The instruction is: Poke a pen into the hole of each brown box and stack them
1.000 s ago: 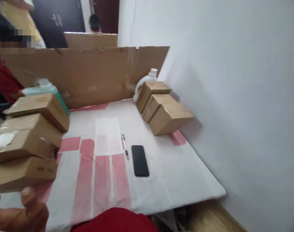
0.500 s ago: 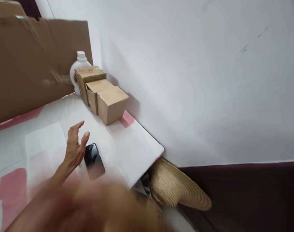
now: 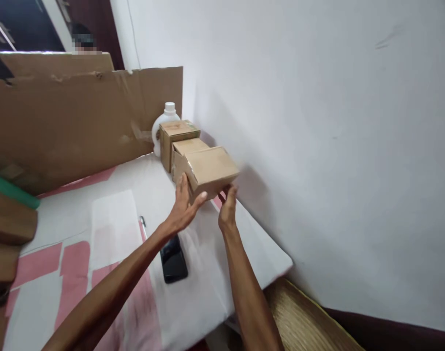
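A small brown cardboard box [image 3: 211,168] is the nearest of three boxes lined up along the white wall. My left hand [image 3: 183,207] grips its left near corner, and my right hand [image 3: 227,209] holds its lower right edge. The box looks tilted and slightly raised off the table. Behind it stand the second box [image 3: 187,146] and the third box [image 3: 176,134]. A white plastic bottle [image 3: 164,122] stands at the far end of the row.
A black phone [image 3: 174,263] and a pen [image 3: 142,222] lie on the white and pink table cover [image 3: 108,224]. A tall cardboard sheet [image 3: 76,117] stands at the back. More boxes [image 3: 6,229] are stacked left. A straw hat [image 3: 306,321] sits below the table's right corner.
Both of my hands have reached forward and taken hold of the nearest box, which has tipped up from the table. The view has swung back to the left.
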{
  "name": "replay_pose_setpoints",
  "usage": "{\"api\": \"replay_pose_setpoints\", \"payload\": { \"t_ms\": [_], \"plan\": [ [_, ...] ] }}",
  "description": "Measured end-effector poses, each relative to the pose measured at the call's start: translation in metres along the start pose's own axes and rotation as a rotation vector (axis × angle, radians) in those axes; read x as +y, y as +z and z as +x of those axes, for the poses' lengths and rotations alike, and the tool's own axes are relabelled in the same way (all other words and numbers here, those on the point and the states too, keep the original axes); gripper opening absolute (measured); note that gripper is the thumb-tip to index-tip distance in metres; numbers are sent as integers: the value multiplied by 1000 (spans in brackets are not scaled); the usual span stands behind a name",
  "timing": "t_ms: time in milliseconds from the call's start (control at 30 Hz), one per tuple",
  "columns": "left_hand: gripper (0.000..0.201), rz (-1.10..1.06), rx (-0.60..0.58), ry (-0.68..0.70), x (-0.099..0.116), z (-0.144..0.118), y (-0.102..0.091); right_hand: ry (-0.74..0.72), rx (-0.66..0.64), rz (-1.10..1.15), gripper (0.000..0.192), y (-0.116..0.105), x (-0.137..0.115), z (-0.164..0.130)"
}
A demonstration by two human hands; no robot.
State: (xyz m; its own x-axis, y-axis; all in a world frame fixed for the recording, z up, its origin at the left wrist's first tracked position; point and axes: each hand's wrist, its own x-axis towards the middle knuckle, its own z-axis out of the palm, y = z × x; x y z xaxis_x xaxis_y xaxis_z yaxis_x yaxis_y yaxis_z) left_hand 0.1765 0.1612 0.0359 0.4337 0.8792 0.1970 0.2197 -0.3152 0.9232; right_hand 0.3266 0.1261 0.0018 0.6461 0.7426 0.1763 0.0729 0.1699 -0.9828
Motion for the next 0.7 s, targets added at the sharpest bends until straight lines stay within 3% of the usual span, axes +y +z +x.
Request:
{"api": "replay_pose_setpoints", "payload": {
  "t_ms": [67, 133, 233, 367, 500, 633, 700],
  "plan": [
    [90, 40, 48, 129, 14, -53, -36, -82, -48, 69, 71, 13, -21, -46],
    [79, 109, 174, 170, 20, -111, -75, -141, -177, 112, 64, 34, -39, -94],
    [75, 163, 409, -6, 10, -198, -123, -93, -428, 127, 62, 72, -51, -162],
    [79, 216, 648, -226, -21, -286, -150, 72, -718, 70, 65, 115, -34, -221],
    [69, 218, 797, -225, -54, -316, -164, 148, -841, 28, 64, 139, -2, -236],
    [68, 195, 963, -284, -85, -304, -191, 155, -851, -15, 67, 148, 24, -233],
    [70, 156, 931, -346, -92, -296, -202, 149, -835, -53, 66, 150, 31, -230]
  ]
}}
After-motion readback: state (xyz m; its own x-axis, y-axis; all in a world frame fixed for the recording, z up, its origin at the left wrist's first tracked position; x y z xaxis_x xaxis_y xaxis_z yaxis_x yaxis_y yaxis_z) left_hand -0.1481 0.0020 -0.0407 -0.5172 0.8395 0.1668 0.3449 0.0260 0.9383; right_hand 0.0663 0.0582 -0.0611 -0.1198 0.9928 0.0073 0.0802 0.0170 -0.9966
